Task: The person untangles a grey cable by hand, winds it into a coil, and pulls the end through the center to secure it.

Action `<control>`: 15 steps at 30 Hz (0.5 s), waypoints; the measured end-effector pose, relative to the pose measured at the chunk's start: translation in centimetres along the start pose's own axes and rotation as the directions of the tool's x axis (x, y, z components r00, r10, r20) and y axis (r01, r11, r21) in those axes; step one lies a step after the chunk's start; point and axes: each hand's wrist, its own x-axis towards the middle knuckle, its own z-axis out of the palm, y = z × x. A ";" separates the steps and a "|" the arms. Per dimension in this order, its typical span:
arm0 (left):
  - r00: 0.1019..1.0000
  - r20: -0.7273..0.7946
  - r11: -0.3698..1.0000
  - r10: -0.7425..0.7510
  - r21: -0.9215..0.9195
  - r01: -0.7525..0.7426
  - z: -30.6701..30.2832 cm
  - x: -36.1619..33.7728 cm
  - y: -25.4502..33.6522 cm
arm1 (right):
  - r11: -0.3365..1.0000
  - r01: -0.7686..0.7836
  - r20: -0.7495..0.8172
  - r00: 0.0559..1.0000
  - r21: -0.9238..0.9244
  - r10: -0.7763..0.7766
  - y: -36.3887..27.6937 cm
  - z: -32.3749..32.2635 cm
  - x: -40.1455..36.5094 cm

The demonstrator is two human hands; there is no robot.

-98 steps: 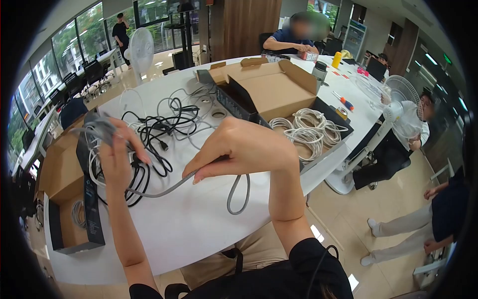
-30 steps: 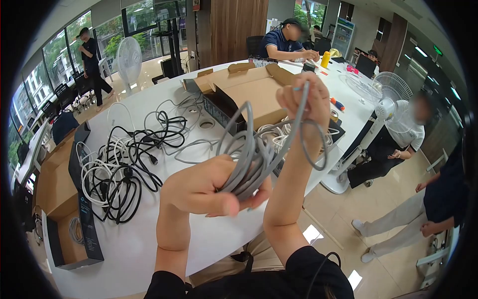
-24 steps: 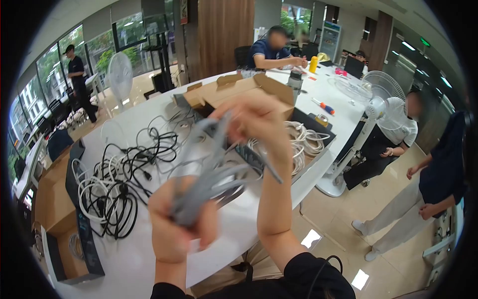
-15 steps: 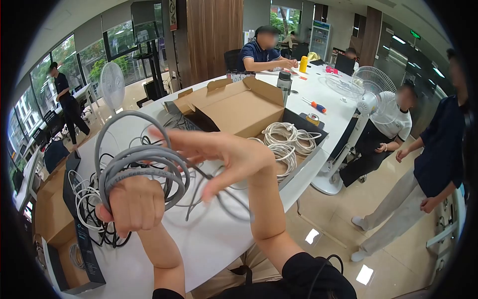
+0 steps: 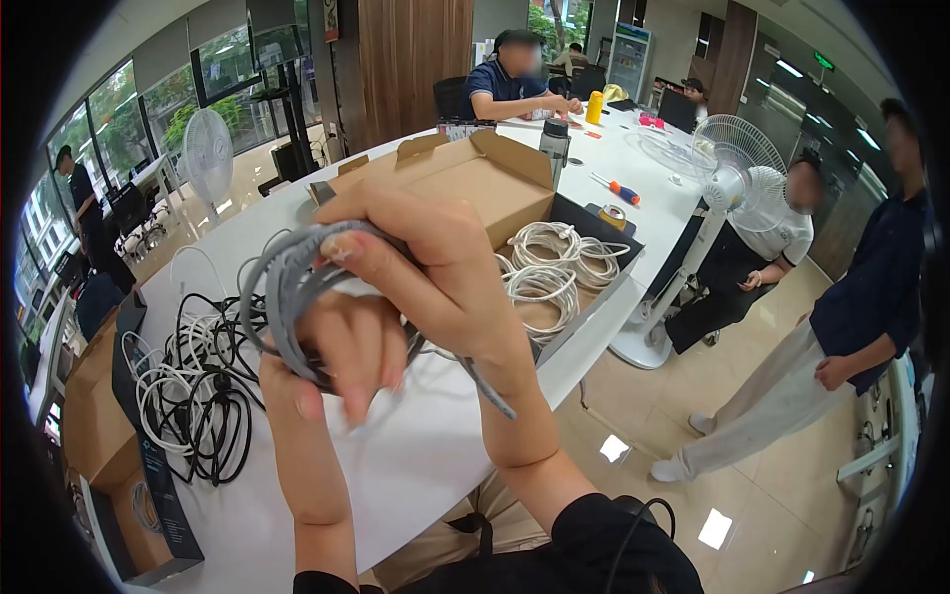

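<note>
A looped grey cable [image 5: 280,282] is held up above the white table in front of me. My right hand [image 5: 435,262] closes over the upper part of the coil, its thumb pressed on the loops. My left hand [image 5: 346,337] has its curled fingers inside the loops, gripping the coil from below; these fingers are slightly blurred. A grey cable end [image 5: 490,391] hangs down by my right wrist. Black cables [image 5: 223,421] and white cables [image 5: 163,381] lie tangled on the table to the left of my hands.
An open cardboard box [image 5: 594,322] holds several white cable coils [image 5: 544,297]. Another box [image 5: 183,540] at lower left contains a grey coil. Beyond are a bottle [image 5: 555,144], a screwdriver [image 5: 618,190], tape [image 5: 613,215] and a standing fan [image 5: 727,188]. People sit and stand around.
My right hand has moved left onto the coil and closed on it. The coil has turned and its big loose loop is drawn in. My left fingers now show inside the loops.
</note>
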 end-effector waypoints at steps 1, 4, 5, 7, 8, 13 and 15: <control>1.000 -0.019 0.997 -0.012 0.072 0.014 -0.2 -0.5 0.1 | 1.000 0.016 0.005 1.000 -0.002 -0.016 -0.1 -0.2 -0.1; 0.996 0.062 0.955 -0.059 0.292 0.039 -1.0 -0.9 0.6 | 0.995 0.060 0.053 0.997 -0.077 -0.056 -0.3 -1.3 -0.3; 0.990 -0.045 0.965 -0.136 0.222 0.142 -0.9 -1.1 0.8 | 0.991 0.075 0.075 0.995 -0.112 -0.067 -0.4 -1.6 -0.4; 0.920 -0.269 0.944 -0.285 0.089 0.318 0.4 -1.3 1.5 | 0.989 0.055 0.134 0.990 -0.139 -0.036 -0.5 -1.9 -0.5; 0.853 -0.390 0.923 -0.347 0.018 0.383 1.2 -1.4 1.8 | 0.987 0.044 0.163 0.986 -0.152 -0.019 -0.6 -1.9 -0.6; 0.720 -0.538 0.870 -0.439 -0.057 0.489 1.6 -0.8 2.0 | 0.968 0.024 0.083 0.997 -0.251 -0.003 0.1 -2.0 -0.5; 0.743 -0.536 0.909 -0.400 -0.125 0.398 1.4 -0.6 1.6 | 0.965 0.009 0.037 0.999 -0.263 0.000 0.3 -2.0 -0.3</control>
